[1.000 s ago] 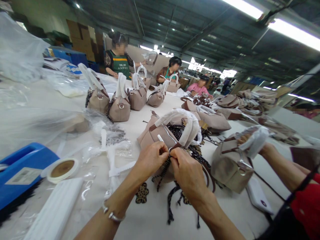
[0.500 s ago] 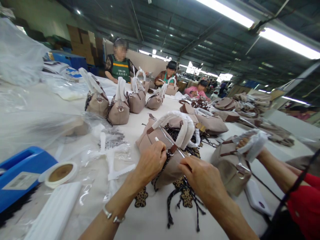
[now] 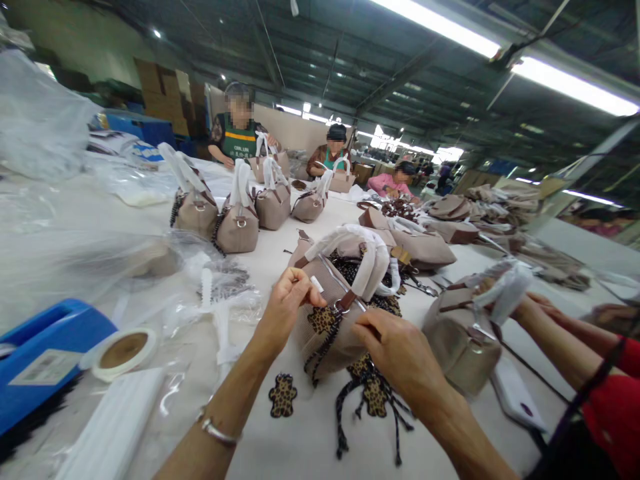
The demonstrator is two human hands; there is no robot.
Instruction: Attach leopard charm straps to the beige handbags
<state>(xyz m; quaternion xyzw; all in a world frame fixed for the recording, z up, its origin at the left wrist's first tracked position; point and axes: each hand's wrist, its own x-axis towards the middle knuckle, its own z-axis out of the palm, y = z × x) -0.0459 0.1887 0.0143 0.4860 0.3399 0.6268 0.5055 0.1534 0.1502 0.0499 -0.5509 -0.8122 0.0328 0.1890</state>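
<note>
A taupe handbag (image 3: 330,347) stands before me, its handles (image 3: 373,257) wrapped in white. My left hand (image 3: 285,310) is at the bag's near left side, thumb and fingers pinched on a small white piece (image 3: 317,284). Just below those fingers a leopard-print bear charm (image 3: 323,320) lies against the bag, beside a black braided cord (image 3: 324,350). My right hand (image 3: 400,350) is closed at the bag's top edge, by the end of the silver zip (image 3: 358,304); its fingertips are partly hidden. Another leopard bear (image 3: 283,395) lies flat on the table.
Several finished-looking bags (image 3: 237,223) stand further back. Left are a blue brush-edged tape dispenser (image 3: 55,353), a tape roll (image 3: 150,350) and plastic film (image 3: 125,260). At right, a co-worker's hands hold another bag (image 3: 460,333) beside a white device (image 3: 517,393). Other people sit across the table.
My left hand has shifted slightly left and up, its fist loosening into a pinch. The bear charm on the bag now shows. My right hand has barely moved.
</note>
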